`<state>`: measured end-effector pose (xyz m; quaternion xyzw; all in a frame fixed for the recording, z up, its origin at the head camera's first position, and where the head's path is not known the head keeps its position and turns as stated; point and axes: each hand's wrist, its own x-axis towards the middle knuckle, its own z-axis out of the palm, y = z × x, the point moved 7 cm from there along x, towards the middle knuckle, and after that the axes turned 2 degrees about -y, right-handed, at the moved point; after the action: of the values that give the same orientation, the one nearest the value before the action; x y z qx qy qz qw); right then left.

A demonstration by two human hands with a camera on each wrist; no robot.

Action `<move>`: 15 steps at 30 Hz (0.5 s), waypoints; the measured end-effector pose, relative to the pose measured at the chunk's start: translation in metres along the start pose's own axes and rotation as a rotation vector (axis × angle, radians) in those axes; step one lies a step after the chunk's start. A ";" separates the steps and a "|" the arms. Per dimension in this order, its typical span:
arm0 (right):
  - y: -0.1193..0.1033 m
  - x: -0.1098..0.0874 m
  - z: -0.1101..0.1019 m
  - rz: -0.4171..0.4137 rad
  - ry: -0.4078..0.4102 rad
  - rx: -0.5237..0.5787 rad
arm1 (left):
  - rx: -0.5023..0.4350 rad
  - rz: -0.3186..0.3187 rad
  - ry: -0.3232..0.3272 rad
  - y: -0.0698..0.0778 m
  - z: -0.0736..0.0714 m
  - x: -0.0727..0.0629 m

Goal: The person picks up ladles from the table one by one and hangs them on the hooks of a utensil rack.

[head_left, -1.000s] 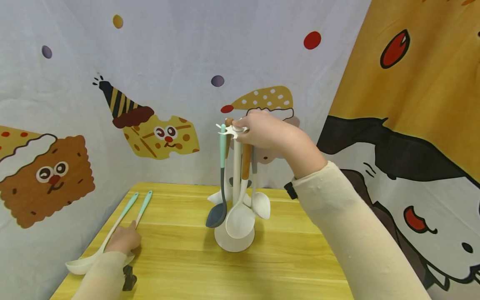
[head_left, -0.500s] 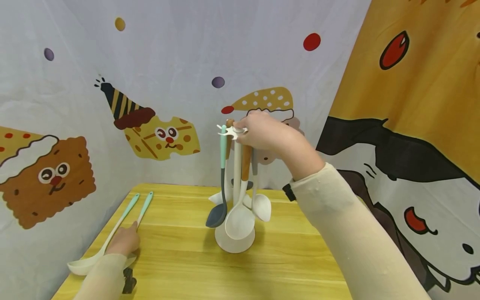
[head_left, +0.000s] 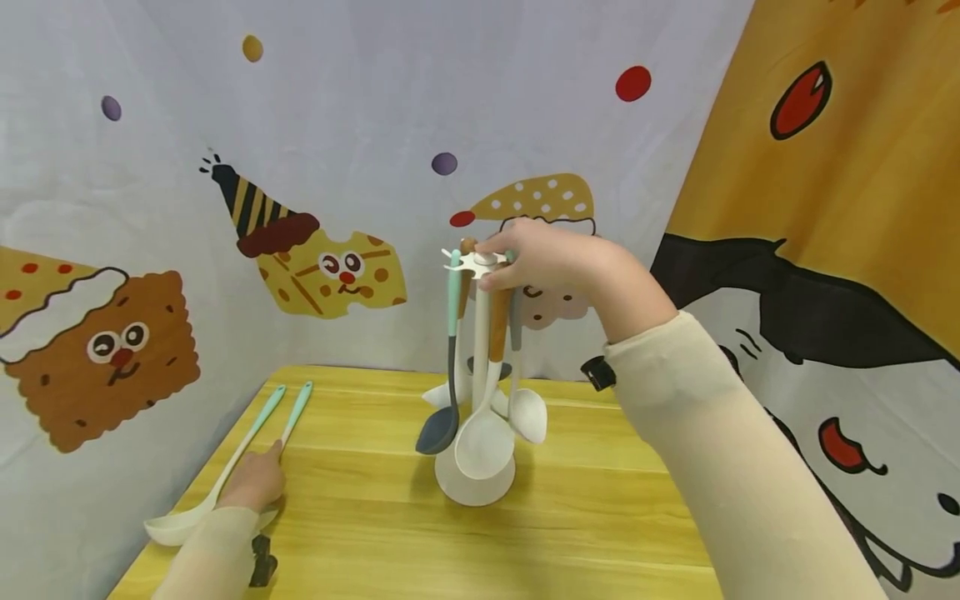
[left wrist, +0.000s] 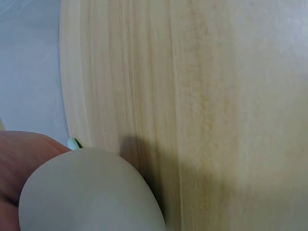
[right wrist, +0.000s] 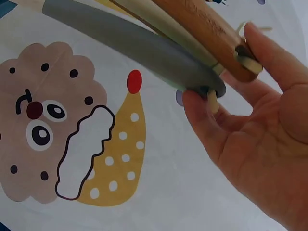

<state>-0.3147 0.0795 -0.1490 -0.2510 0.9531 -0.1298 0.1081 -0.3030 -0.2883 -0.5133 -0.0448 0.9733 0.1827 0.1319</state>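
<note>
At the table's left, my left hand (head_left: 255,482) grips the stem of a white utensil with a mint handle (head_left: 298,407). Its broad, rounded pale head (left wrist: 91,197) fills the lower left wrist view; its exact kind is unclear. Beside it lies a mint-handled white ladle (head_left: 180,527). My right hand (head_left: 558,257) holds the top of a white utensil stand (head_left: 476,492). In the right wrist view, fingers and thumb curl round the rack's top by the grey handle (right wrist: 134,48) and wooden handle (right wrist: 207,33). A dark ladle (head_left: 438,431) and a wooden-handled white ladle (head_left: 485,446) hang there.
More utensils hang on the stand, such as a grey-handled white one (head_left: 528,415). The yellow wood table (head_left: 360,533) ends at a printed cloth backdrop (head_left: 360,108) behind it. The table's left edge runs close by the loose ladle.
The whole head view has shifted slightly to the right. Both hands keep their places: the right on the stand's top, the left on the mint-handled utensil.
</note>
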 end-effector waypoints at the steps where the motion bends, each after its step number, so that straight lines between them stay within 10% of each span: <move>1: 0.002 0.000 0.000 0.001 -0.016 -0.002 | -0.005 0.001 -0.001 -0.001 0.001 0.000; 15: 0.002 -0.003 -0.001 -0.011 -0.026 -0.032 | -0.005 0.025 0.010 0.001 0.000 0.002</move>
<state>-0.3131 0.0833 -0.1485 -0.2599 0.9521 -0.1119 0.1158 -0.3049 -0.2871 -0.5128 -0.0338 0.9739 0.1864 0.1248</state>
